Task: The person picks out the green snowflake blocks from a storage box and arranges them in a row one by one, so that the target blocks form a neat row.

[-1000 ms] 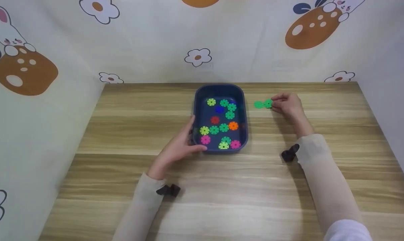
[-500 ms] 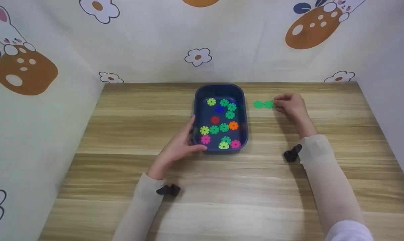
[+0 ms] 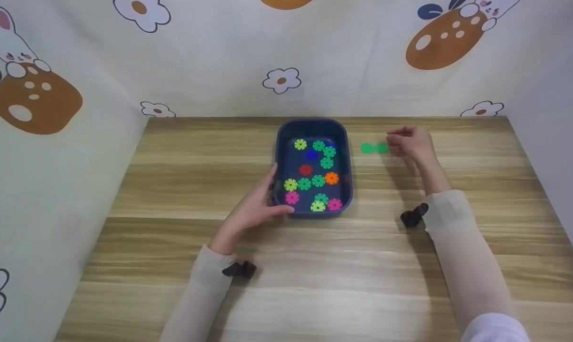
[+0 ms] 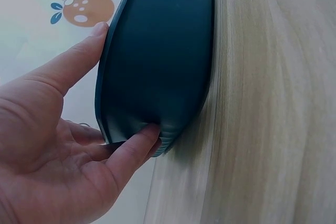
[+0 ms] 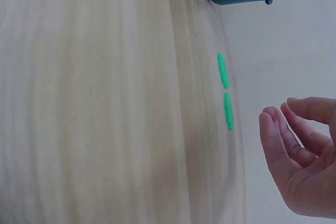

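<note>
My left hand (image 3: 250, 209) holds the dark blue plastic bin (image 3: 313, 127) at its near left corner, thumb on the near rim. In the left wrist view, fingers (image 4: 134, 150) curl against its outer wall (image 4: 157, 51). Notched plastic discs lie inside, among them an orange disc (image 3: 331, 178), a red disc (image 3: 305, 169) and several green ones. Right of the bin, two green discs lie flat side by side on the table, a left disc (image 3: 367, 148) and a right disc (image 3: 381, 148). Above the right one hovers my right hand (image 3: 414, 145), fingers loosely bent, nothing between them.
The wood-grain table (image 3: 182, 190) ends at a printed cloth backdrop (image 3: 220, 61) just behind the bin. Pale walls close in both sides. A small black device (image 3: 414, 215) sits at the right cuff, and another black device (image 3: 240, 269) at the left.
My right hand has let go of the right green disc, drawn slightly right and then risen above it. That disc now lies flat beside the other. The left hand and bin stay put.
</note>
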`<state>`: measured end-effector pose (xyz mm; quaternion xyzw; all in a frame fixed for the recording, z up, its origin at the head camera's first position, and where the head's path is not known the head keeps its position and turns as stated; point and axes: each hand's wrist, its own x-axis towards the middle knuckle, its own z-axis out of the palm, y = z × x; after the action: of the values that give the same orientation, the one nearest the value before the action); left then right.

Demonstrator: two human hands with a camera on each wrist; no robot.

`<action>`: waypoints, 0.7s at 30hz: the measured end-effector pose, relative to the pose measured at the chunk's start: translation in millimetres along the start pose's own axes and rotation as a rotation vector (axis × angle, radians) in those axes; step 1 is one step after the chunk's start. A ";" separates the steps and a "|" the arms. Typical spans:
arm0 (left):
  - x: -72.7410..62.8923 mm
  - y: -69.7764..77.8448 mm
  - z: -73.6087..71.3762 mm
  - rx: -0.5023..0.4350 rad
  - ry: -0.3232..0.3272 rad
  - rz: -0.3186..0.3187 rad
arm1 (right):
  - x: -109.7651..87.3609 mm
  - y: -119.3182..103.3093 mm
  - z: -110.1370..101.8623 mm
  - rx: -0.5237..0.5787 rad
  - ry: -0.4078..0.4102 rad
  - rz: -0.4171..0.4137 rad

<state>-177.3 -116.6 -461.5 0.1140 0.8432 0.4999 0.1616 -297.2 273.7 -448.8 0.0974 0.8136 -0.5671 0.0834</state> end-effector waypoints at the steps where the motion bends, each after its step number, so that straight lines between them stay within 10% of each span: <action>1: 0.1 0.1 0.0 -0.002 -0.002 0.001 | -0.8 -1.8 0.2 0.007 -0.002 -0.002; 21: 0.5 0.5 0.8 -0.050 -0.006 0.025 | -11.7 -25.4 21.0 0.139 -0.012 -0.098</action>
<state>-177.4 -115.6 -461.5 0.1218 0.8285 0.5224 0.1606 -291.8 244.6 -430.1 0.0599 0.7756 -0.6261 0.0535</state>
